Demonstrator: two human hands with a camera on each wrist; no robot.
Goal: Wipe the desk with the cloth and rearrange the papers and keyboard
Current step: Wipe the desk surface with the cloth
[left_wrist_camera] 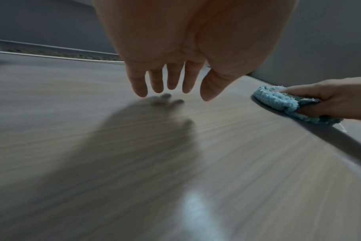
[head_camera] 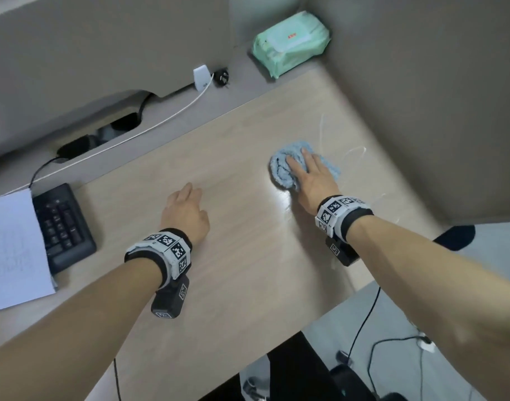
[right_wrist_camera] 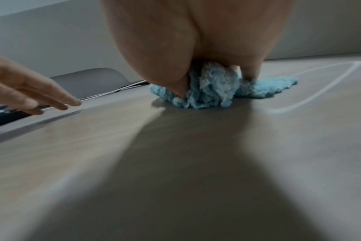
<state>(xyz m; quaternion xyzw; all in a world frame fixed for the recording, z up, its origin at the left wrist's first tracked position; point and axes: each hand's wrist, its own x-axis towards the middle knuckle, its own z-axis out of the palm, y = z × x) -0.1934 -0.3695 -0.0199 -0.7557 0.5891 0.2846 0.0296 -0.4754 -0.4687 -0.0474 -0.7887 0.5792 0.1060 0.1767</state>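
A crumpled blue cloth (head_camera: 282, 172) (left_wrist_camera: 278, 101) (right_wrist_camera: 212, 88) lies on the right part of the light wood desk (head_camera: 248, 270). My right hand (head_camera: 308, 175) (right_wrist_camera: 185, 48) presses down on it, fingers on top and thumb tucked into the bunched fabric. My left hand (head_camera: 185, 209) (left_wrist_camera: 173, 88) hovers just above the desk's middle, fingers relaxed and holding nothing, its shadow beneath it. A black keyboard (head_camera: 62, 227) sits at the left edge, with white papers (head_camera: 13, 250) lying partly over its left side.
A green pack of wipes (head_camera: 291, 43) stands in the back corner by grey partition walls. A white cable (head_camera: 149, 128) and a charger (head_camera: 201, 78) run along the back ledge. Wet streaks (head_camera: 355, 151) (right_wrist_camera: 319, 91) mark the desk right of the cloth.
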